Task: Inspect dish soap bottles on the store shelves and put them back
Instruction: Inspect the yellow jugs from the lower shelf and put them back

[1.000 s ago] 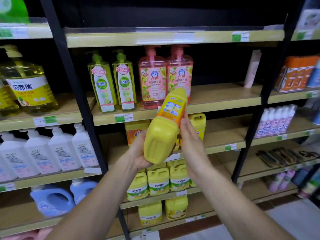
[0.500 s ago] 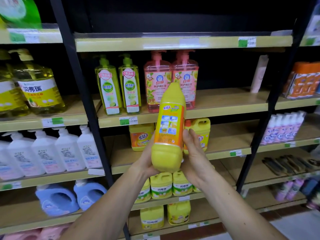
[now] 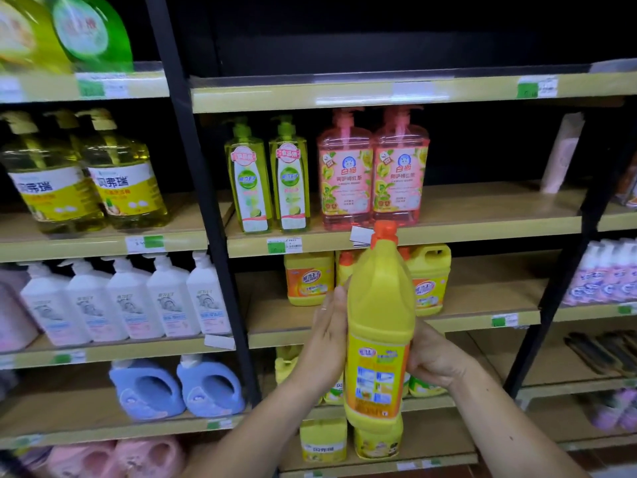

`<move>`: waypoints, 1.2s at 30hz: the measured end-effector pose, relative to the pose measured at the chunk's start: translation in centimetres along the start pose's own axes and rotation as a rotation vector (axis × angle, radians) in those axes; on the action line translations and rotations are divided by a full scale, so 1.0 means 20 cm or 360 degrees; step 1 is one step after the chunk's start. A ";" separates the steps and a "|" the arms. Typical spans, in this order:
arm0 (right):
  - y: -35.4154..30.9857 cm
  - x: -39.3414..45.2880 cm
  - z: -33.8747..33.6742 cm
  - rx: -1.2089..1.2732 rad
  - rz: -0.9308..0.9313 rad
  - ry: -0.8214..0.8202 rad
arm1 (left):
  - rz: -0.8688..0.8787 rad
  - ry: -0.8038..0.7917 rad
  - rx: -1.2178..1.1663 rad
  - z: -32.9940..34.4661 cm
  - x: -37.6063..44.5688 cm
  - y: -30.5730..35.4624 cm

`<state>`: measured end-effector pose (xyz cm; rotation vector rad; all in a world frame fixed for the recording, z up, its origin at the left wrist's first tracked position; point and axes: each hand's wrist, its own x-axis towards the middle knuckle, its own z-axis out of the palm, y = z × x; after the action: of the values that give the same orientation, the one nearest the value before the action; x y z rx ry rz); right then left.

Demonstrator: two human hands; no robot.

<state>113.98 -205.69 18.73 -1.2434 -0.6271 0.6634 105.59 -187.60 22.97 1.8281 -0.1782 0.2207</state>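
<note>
You have the yellow dish soap bottle (image 3: 379, 326) upright between both hands in front of the shelves, its orange cap (image 3: 384, 232) level with the front edge of the shelf that carries the pink pump bottles (image 3: 372, 170). Your left hand (image 3: 327, 343) lies flat against its side, fingers straight; your right hand (image 3: 434, 360) wraps the lower body, fingers curled round it. Read the label (image 3: 375, 377), which faces you, then check the cap seat for leaks. The bottle's place looks to be the gap between the yellow jugs (image 3: 429, 277) on the shelf (image 3: 482, 319) behind it. Lower the base in past that shelf's front edge, keep the cap clear of the shelf above, and slide it back label-forward without knocking its neighbours.
</note>
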 end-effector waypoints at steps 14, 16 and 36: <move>0.00 0.08 0.02 -0.0067 -0.0039 0.0276 | 0.0018 0.0281 -0.0201 -0.02 -0.16 -0.02; 0.01 0.09 0.06 -0.0174 -0.0041 0.0446 | -0.0013 0.0347 -0.0234 -0.01 -0.12 -0.02; -0.21 -0.03 0.06 -0.0751 -0.0346 0.0336 | 0.0158 -0.0195 -0.0175 -0.44 0.05 -0.15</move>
<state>113.17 -206.07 23.14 -1.6275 -0.7534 0.1991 106.74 -178.29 22.61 1.7258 -0.3610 0.1652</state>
